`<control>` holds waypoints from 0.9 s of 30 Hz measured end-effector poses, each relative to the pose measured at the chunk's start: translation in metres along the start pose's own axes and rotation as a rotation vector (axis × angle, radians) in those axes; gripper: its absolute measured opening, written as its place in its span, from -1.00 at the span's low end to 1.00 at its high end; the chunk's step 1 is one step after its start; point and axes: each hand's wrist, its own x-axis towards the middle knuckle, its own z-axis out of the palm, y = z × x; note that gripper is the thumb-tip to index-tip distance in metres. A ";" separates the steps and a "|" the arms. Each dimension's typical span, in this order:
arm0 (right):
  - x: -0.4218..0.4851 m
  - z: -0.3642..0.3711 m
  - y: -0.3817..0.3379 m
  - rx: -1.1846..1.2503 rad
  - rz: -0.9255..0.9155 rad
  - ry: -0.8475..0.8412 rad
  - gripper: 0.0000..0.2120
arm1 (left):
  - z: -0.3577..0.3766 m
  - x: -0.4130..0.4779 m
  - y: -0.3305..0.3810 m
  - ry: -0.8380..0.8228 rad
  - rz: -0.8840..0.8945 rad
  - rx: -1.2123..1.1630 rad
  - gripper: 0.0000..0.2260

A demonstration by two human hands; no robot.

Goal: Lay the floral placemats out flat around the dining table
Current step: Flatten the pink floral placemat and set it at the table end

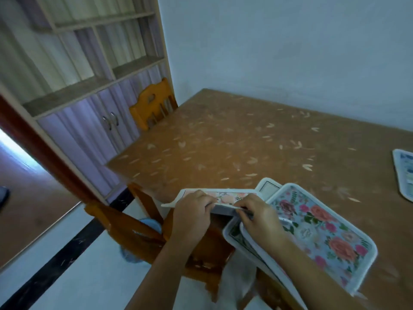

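We are early in the job: our left hand (192, 208) and right hand (257, 217) each pinch a white-edged floral placemat (225, 195) above the brown leaf-patterned bench (223, 142), the rose-printed stack (324, 233) waits unspread, and one blue mat (405, 175) lies flat far right.

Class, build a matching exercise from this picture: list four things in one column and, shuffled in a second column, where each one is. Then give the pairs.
Things
1. Rose placemat
2. Blue placemat
3. Wooden chair
4. Peach placemat

Places
A. At the table's far left corner
B. Pinched by both hands, left hand and right hand
C. At the frame's right edge, on the table
D. On the near table edge, under the right forearm

Pairs: 1-D, 2-C, 3-A, 4-B
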 end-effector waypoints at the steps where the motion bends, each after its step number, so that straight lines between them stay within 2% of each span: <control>1: 0.005 0.007 -0.013 0.008 -0.025 0.007 -0.92 | -0.014 -0.002 -0.009 0.019 -0.004 0.007 -0.88; 12: 0.034 0.080 -0.141 0.052 -0.118 0.049 -0.94 | -0.138 -0.032 -0.097 0.094 0.046 0.082 -0.84; 21: 0.045 0.130 -0.199 0.065 -0.152 0.056 -0.85 | -0.182 -0.060 -0.162 0.178 -0.007 -0.091 -0.91; 24: 0.063 0.137 -0.215 0.062 -0.210 0.074 -0.82 | -0.196 -0.053 -0.183 0.192 -0.037 -0.191 -0.91; 27: 0.089 0.144 -0.237 0.042 -0.278 0.096 -0.82 | -0.214 -0.039 -0.206 0.197 -0.024 -0.195 -0.90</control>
